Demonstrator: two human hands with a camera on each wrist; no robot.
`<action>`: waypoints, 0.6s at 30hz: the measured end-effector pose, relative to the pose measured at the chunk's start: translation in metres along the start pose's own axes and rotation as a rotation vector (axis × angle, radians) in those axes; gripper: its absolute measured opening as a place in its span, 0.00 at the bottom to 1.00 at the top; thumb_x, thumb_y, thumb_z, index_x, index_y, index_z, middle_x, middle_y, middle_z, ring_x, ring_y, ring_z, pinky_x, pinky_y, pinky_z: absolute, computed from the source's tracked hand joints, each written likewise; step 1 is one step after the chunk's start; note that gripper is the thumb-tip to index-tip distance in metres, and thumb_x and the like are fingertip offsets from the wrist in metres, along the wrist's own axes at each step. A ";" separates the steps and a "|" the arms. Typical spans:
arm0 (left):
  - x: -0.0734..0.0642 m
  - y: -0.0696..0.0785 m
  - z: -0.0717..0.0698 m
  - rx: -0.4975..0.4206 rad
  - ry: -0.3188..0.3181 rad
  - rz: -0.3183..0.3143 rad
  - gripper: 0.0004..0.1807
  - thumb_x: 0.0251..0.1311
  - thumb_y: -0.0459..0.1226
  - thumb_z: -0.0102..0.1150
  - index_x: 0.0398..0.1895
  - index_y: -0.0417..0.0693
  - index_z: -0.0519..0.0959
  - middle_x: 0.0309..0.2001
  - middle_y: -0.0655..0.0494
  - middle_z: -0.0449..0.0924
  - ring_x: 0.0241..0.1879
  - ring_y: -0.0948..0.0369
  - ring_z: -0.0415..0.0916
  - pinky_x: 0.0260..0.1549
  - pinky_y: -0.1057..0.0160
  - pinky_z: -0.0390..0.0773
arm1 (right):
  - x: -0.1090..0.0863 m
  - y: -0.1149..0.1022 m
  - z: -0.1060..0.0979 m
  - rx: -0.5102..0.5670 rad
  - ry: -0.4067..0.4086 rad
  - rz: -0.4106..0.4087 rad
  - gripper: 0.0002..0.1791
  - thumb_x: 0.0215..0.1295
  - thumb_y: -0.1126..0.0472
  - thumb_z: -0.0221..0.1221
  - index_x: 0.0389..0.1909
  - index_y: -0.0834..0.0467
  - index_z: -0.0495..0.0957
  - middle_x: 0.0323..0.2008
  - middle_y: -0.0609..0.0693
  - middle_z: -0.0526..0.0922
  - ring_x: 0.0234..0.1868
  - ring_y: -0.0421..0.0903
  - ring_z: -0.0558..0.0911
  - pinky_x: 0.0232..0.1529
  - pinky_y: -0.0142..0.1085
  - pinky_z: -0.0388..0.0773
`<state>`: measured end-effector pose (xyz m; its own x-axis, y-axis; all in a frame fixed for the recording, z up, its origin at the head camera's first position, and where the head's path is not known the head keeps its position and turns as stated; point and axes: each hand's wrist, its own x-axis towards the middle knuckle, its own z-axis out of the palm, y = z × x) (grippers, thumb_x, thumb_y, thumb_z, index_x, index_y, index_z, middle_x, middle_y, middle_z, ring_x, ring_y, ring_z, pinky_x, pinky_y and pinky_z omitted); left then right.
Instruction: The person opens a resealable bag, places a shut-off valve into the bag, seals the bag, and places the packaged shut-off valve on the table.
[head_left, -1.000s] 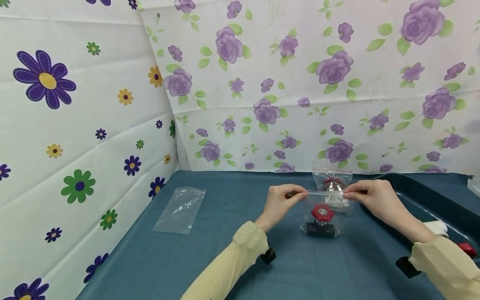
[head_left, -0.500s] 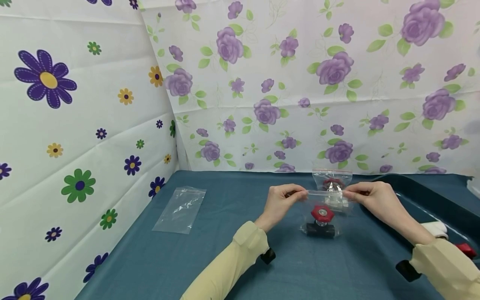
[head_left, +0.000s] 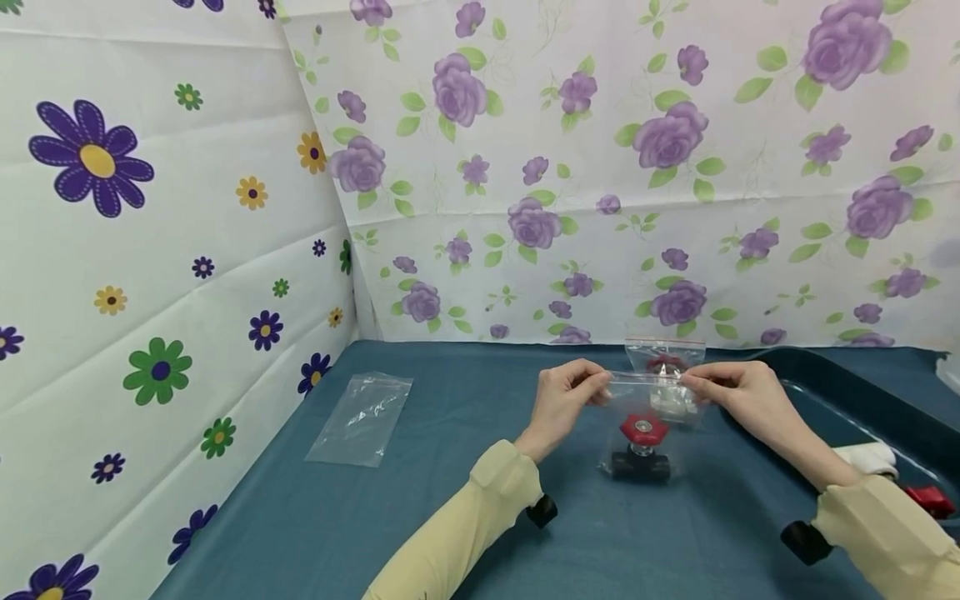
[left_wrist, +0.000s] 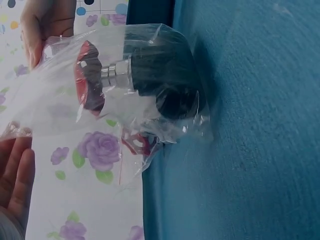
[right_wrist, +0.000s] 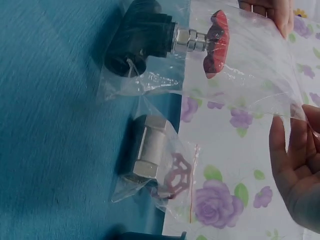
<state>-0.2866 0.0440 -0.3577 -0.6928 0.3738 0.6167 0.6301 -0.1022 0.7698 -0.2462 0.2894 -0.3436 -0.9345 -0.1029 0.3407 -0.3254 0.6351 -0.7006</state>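
Note:
A clear plastic zip bag (head_left: 628,402) stands upright on the table, its top edge stretched between both hands. Inside it sits a valve with a black body (head_left: 641,467) and a red handwheel (head_left: 643,428). My left hand (head_left: 564,405) pinches the bag's upper left corner between thumb and fingers. At the upper right corner, my right hand (head_left: 742,402) does the same. Just behind stands a second zip bag (right_wrist: 192,175), holding a valve with a metal body (right_wrist: 151,145) and a dark red handwheel (right_wrist: 178,176).
A flat clear zip bag (head_left: 362,421) lies on the blue tablecloth (head_left: 450,400) at the left. To the right is a dark tray (head_left: 813,371) containing a white piece (head_left: 868,457) and a red one (head_left: 930,501), partly hidden by the right arm. Floral cloth (head_left: 525,125) hangs behind.
Both hands have shifted slightly, lifting the bag's top edge a little. The right hand has also moved slightly left. The valve stays at about the same spot inside the bag.

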 end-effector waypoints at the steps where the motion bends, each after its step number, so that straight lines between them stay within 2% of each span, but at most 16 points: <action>1: 0.000 0.001 0.000 0.002 0.005 -0.003 0.06 0.61 0.28 0.52 0.31 0.33 0.78 0.23 0.41 0.77 0.23 0.49 0.76 0.27 0.57 0.78 | 0.000 0.000 0.000 0.013 -0.005 0.009 0.20 0.65 0.51 0.54 0.44 0.65 0.80 0.32 0.56 0.81 0.28 0.45 0.80 0.28 0.35 0.76; 7: -0.001 0.003 -0.001 0.027 0.002 -0.011 0.06 0.64 0.29 0.49 0.31 0.35 0.75 0.24 0.40 0.75 0.24 0.45 0.74 0.28 0.55 0.78 | 0.001 0.000 0.002 0.083 -0.021 0.024 0.21 0.65 0.52 0.54 0.45 0.67 0.79 0.38 0.60 0.80 0.31 0.48 0.81 0.29 0.35 0.78; 12: -0.004 0.001 -0.004 0.040 -0.011 -0.024 0.07 0.64 0.29 0.48 0.33 0.33 0.75 0.25 0.39 0.75 0.25 0.43 0.74 0.27 0.53 0.78 | 0.000 0.002 0.006 0.174 -0.036 0.018 0.17 0.64 0.57 0.55 0.42 0.69 0.78 0.36 0.59 0.80 0.31 0.47 0.82 0.29 0.37 0.79; 18: -0.003 -0.001 -0.007 0.010 -0.038 -0.040 0.07 0.64 0.29 0.48 0.34 0.32 0.75 0.27 0.38 0.75 0.27 0.42 0.75 0.28 0.51 0.77 | 0.002 0.005 0.009 0.184 -0.020 -0.016 0.15 0.64 0.60 0.56 0.41 0.70 0.78 0.36 0.61 0.80 0.30 0.45 0.82 0.28 0.37 0.79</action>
<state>-0.2872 0.0366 -0.3592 -0.7039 0.4123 0.5784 0.6056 -0.0770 0.7920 -0.2505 0.2857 -0.3520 -0.9313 -0.1280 0.3412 -0.3590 0.4829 -0.7987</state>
